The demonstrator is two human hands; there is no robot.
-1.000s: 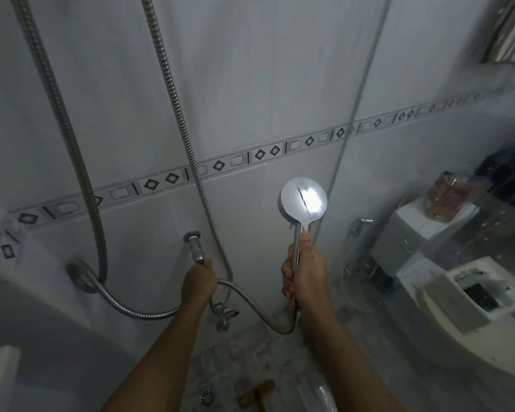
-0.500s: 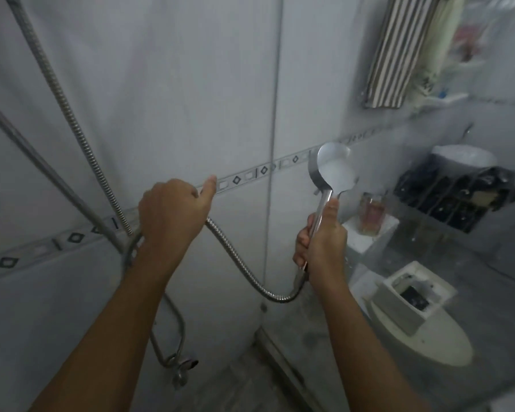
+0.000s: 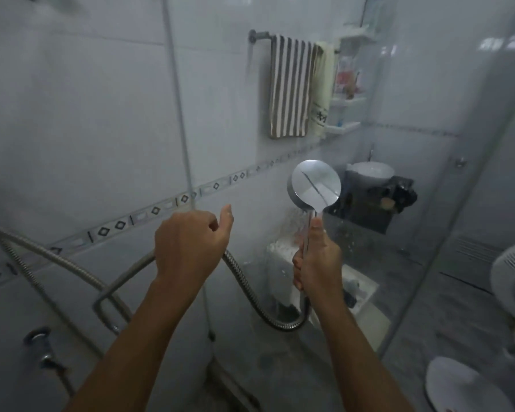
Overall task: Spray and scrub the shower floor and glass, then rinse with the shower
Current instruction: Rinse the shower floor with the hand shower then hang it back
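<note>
close up, right hand (image 3: pixel 317 263) grips the shower head (image 3: pixel 315 185), left hand (image 3: pixel 188 245) the hose (image 3: pixel 250 295), facing droplet-flecked glass (image 3: pixel 378 254).

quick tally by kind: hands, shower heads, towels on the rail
hands: 2, left hand gripping the hose, right hand gripping the handle
shower heads: 1, shower head
towels: 2, striped towel, cream towel
total: 5

Pale grey-white is shown on the wall tiles (image 3: pixel 87 114), crossed by a border band (image 3: pixel 153 210) of dark diamonds. The towel (image 3: pixel 289 86) is striped, seemingly brown and white. Silver is seen on the shower head (image 3: pixel 315 184) and hose (image 3: pixel 250 292).
</note>
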